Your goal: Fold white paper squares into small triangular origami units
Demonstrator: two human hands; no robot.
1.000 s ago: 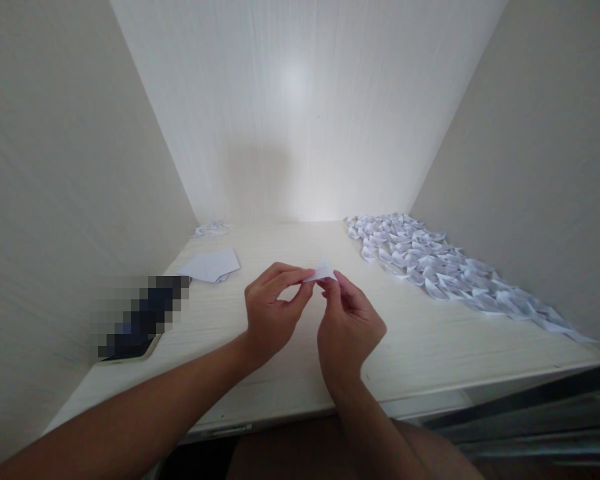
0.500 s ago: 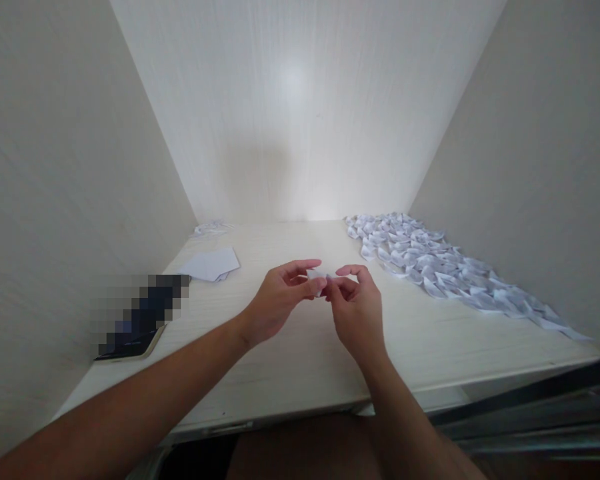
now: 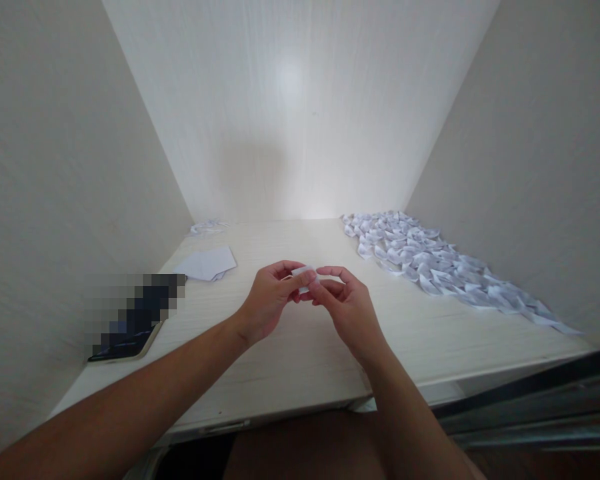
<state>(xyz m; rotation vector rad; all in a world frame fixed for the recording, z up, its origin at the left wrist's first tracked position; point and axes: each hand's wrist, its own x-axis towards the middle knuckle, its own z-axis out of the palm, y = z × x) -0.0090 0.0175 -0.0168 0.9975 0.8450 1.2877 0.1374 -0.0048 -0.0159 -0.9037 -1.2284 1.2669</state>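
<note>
The left hand (image 3: 270, 300) and right hand (image 3: 347, 307) pinch a folded paper (image 3: 301, 271) over the table (image 3: 300, 373), fingers partly hiding it. Left of that paper lie sheets (image 3: 210, 262), thin scraps (image 3: 209, 227), a phone-like device (image 3: 133, 348); right, many folded pieces (image 3: 425, 261).

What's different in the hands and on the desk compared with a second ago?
The small folded paper, peaked and exposed before, has moved slightly left and is now mostly covered by fingers of the left hand and right hand. The right index finger has straightened. Neither hand has visibly let go. The stacked sheets, pile of folded pieces and dark-screened device stayed put.
</note>
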